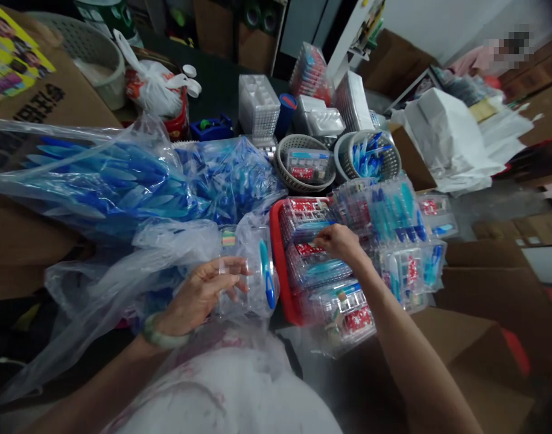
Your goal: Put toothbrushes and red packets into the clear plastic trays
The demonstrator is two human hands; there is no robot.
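At the centre of the frame, the clear plastic tray [256,265] lies in front of the person, with a blue pen [267,274] along its right side and a small striped block [228,239] near its upper left corner. The left hand [206,292] is at the tray's left part, its grip loosely spread with the fingers bent; whether it actually holds the plastic cannot be told. The right hand [343,242] reaches over the red bin [281,265], right of centre, its fingertips drawn together above the filled packs [318,271]; whether they pinch anything is too blurred to tell. The pen seems to lie loosely, so a tilt or a knock from the left hand could roll it out. Loose plastic film [176,241] spreads left of the tray and could snag on the left wrist, dragging the tray askew. The packs look slick and closely piled, so a tug on one could slide its neighbours, and those at lower centre-right that jut past the bin could drop off. The right forearm, passing close to the heaped packs [396,211], could topple them if it swung outward.
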